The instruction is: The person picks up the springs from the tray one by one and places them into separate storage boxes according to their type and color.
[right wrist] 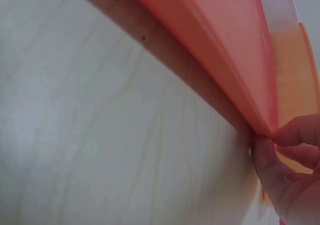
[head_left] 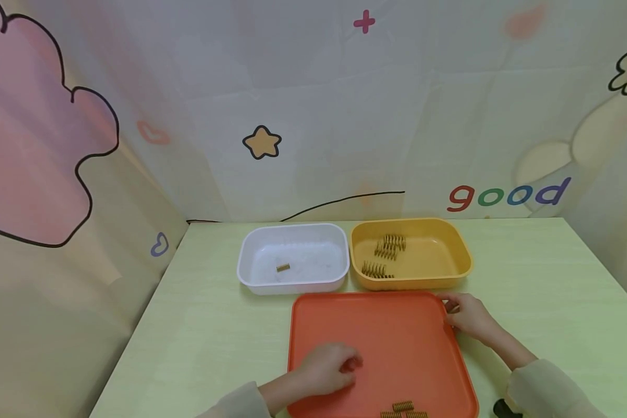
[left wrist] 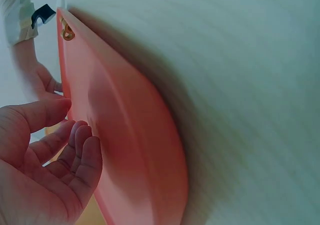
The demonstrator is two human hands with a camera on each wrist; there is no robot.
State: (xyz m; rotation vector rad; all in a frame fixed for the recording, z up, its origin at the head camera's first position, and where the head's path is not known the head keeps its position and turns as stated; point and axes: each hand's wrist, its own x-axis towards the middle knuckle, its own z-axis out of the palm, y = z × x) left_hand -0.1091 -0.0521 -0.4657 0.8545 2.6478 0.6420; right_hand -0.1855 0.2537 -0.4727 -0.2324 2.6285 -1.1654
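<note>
My right hand [head_left: 469, 316] pinches the far right corner of an orange-red tray [head_left: 392, 337]; the right wrist view has the thumb and fingers [right wrist: 292, 130] at that corner's rim. Over the left part of the tray hangs my left hand [head_left: 326, 368], its fingers loosely bent. The left wrist view shows a gap between thumb and fingers [left wrist: 90, 160], with nothing held. Small brass coil springs [head_left: 403, 406] lie at the tray's near edge, cut off by the frame. One small spring [head_left: 283, 267] lies in the white bin [head_left: 292, 288].
Behind the tray, the white bin stands beside a yellow bin [head_left: 439, 261], which holds several larger springs [head_left: 385, 249] on its left side. A black object [head_left: 505, 409] is near the right sleeve. A printed cloth [head_left: 345, 145] closes off the back of the pale green table [head_left: 198, 325].
</note>
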